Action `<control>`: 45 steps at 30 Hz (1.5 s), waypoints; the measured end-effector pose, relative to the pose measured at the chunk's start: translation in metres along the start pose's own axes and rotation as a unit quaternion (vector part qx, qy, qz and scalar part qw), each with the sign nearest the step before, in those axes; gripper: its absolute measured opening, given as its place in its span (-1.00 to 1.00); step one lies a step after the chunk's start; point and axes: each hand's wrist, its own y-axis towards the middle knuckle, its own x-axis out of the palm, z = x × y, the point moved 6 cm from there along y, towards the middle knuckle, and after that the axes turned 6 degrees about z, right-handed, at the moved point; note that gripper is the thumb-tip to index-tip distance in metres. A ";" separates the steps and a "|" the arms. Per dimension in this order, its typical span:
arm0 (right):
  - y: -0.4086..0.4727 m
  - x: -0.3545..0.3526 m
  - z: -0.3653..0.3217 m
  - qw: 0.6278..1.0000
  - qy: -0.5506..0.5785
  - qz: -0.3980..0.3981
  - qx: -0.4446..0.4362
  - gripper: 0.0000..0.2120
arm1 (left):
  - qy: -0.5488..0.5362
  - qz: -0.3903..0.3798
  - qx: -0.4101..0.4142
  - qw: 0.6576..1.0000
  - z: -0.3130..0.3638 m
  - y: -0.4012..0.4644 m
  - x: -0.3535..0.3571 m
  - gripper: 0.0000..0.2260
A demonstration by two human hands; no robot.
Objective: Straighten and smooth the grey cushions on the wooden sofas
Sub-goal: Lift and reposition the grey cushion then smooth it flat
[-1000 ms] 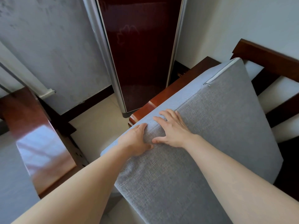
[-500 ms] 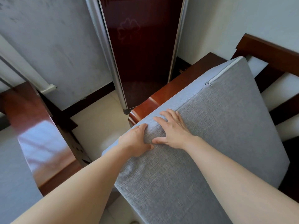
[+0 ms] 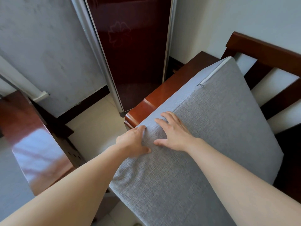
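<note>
Your grey cushion [image 3: 211, 136] is a thick, flat-faced slab of coarse woven fabric lying on the wooden sofa [image 3: 263, 46], its long edge against the glossy reddish-brown armrest [image 3: 162, 93], with a pale zipper [image 3: 210, 77] along the far side. Your right hand [image 3: 174, 132] rests flat on it, fingers spread. Your left hand [image 3: 132, 141] curls over the cushion's edge, thumb on top.

Pale walls [image 3: 228, 22], cream tiled floor [image 3: 96, 121], glossy maroon cabinet [image 3: 133, 51] in the corner.
</note>
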 end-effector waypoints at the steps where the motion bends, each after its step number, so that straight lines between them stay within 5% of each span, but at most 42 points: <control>1: -0.002 -0.001 0.002 1.000 -0.008 -0.003 0.003 -0.26 | 0.006 -0.001 -0.001 1.000 0.002 0.001 -0.001 -0.27; 23: -0.026 -0.021 0.028 0.998 0.001 0.043 0.048 -0.23 | 0.030 0.052 0.048 0.997 0.046 0.012 -0.013 -0.28; 32: -0.063 -0.061 0.113 0.983 0.042 0.088 0.154 -0.15 | 0.103 0.122 0.121 0.980 0.150 0.036 -0.036 -0.23; 45: -0.047 -0.074 0.236 0.940 0.092 0.156 0.288 -0.18 | 0.193 0.122 0.267 0.936 0.280 0.149 -0.024 -0.29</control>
